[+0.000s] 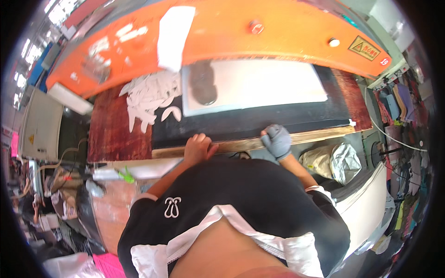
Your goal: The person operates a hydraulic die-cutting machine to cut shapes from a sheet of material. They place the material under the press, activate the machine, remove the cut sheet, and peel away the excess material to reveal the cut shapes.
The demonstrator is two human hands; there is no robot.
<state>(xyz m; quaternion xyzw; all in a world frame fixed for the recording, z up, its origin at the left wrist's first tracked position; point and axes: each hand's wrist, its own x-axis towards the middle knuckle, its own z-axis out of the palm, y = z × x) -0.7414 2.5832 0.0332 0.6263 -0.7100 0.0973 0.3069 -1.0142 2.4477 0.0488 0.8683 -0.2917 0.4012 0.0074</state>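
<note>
While both hands grip the wooden board's (306, 137) near edge on the bench (111, 134), bare left hand (198, 147) and gloved right hand (277, 141) curled closed, repositioning seems underway; next likely needs an even pull.

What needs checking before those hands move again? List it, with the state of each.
1. Left hand on the front edge of the wooden board: ok, bare, fingers curled over the edge.
2. Right hand on the same edge: ok, it wears a grey glove.
3. Both hands out from under the orange machine head: ok, they are at the near edge.
4. White sheet flat on the black mat: ok.
5. Dark cutter lying on the sheet's left end: cannot tell if it is seated, blurred.
6. Pile of white cut pieces off the sheet: ok, they lie to its left.
</note>
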